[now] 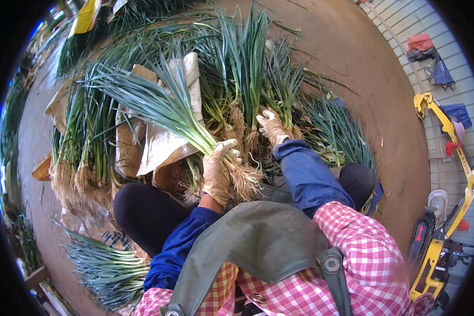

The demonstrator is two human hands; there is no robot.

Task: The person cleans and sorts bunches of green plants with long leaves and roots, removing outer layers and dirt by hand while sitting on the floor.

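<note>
Clearly much is left: her left hand (218,171) clenches a leek bunch (168,113) above the roots, over her lap, while the right hand (271,126) reaches, fingers loosely curled, into the big pile (247,68) ahead. One finished-looking heap (108,271) lies on the ground (374,89) at lower left.

Tan gloves on left hand (216,171) and right hand (272,128), blue sleeves, pink checked shirt, grey-green apron at 6 o'clock.
</note>
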